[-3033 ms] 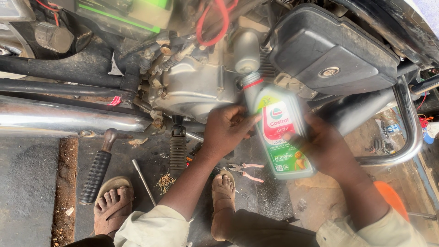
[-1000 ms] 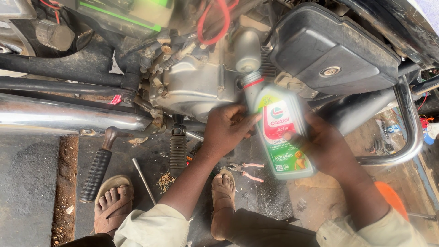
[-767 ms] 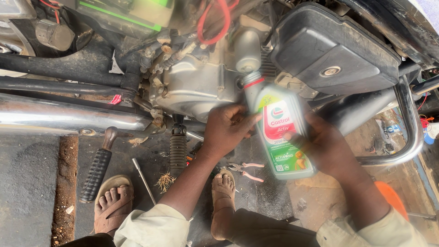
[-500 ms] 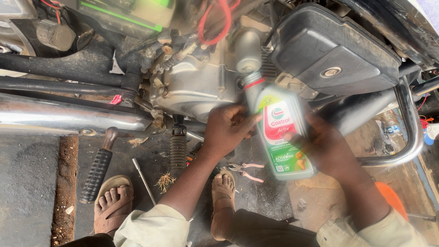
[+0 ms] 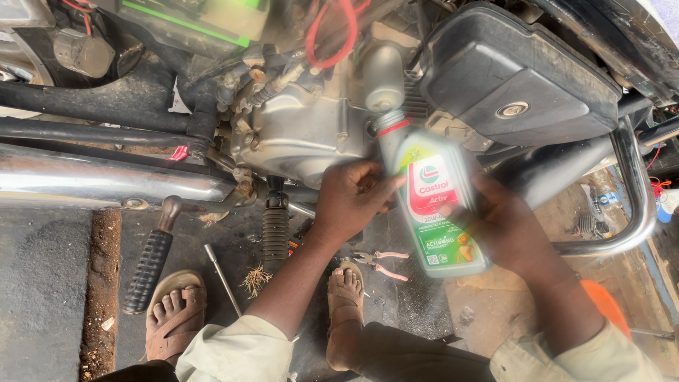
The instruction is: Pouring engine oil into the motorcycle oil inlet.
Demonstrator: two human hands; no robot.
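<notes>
A grey plastic oil bottle (image 5: 433,205) with a green and red label is tipped neck-up against the motorcycle engine case (image 5: 304,138), its mouth at the filler hole beside the grey casing. My left hand (image 5: 352,201) grips the bottle near its neck and rests against the engine. My right hand (image 5: 503,226) wraps the lower body of the bottle from the right. Whether oil is flowing is hidden by the neck.
A chrome exhaust pipe (image 5: 106,180) runs along the left. A black footrest (image 5: 148,262) and kick lever hang below it. Pink-handled pliers (image 5: 382,262) and a metal rod (image 5: 221,276) lie on the dark ground by my sandalled feet (image 5: 173,318). A black side cover (image 5: 516,78) sits upper right.
</notes>
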